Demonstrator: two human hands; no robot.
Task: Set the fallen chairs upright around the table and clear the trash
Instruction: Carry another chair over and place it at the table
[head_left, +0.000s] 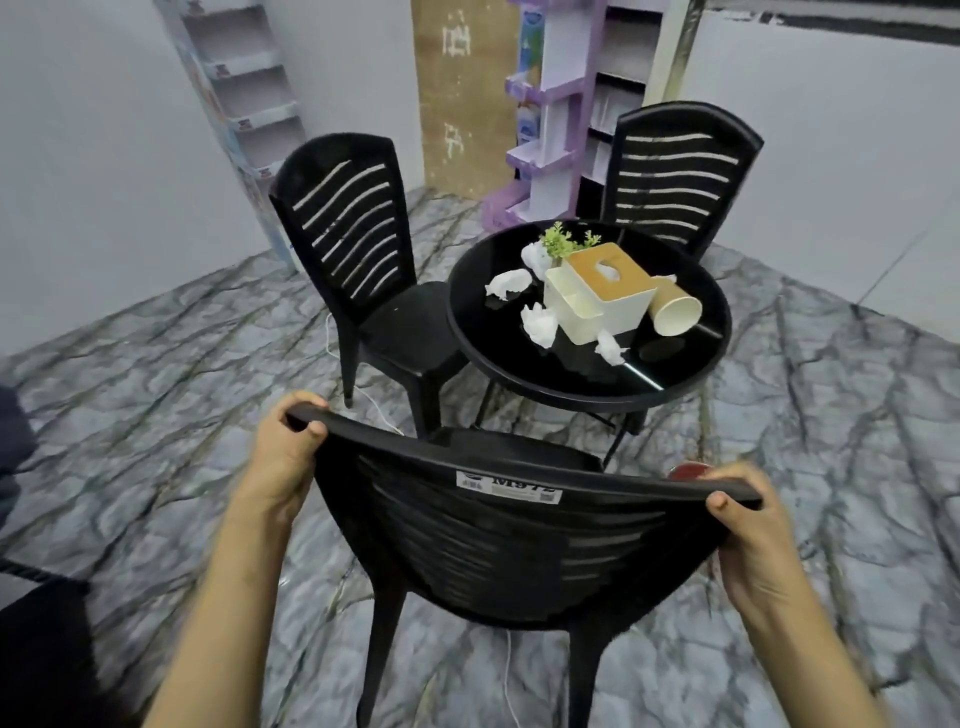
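The left hand (291, 441) grasps the left end of the top rail of the near chair (498, 545), fingers curled over it and thumb behind. The right hand (748, 525) grasps the right end in the same way. This chair stands upright on its legs, with the seat turned toward the near edge of the tabletop (519, 379) but not yet close under it.

I judge that the chair step is almost finished. A second chair (353, 244) already stands at the left edge and a third chair (675, 176) at the far edge, both upright. The next move calls for a short push forward, so that the seat comes near to the edge, and then both hands must let go.

The trash is not touched. Crumpled tissues (508, 283) lie around the middle and toward the near edge, and a paper cup (675, 314) lies on its side near the right edge. A tissue box (597, 296) and a small plant (563, 241) stand among them, and I think these should remain.

On the floor (156, 364) a white cable (506, 670) runs under the near chair and could catch a leg. A red round thing (685, 472) shows just beside the right hand, mostly hidden, so I cannot tell what it is. The thin legs of the table are also in the path of the seat.
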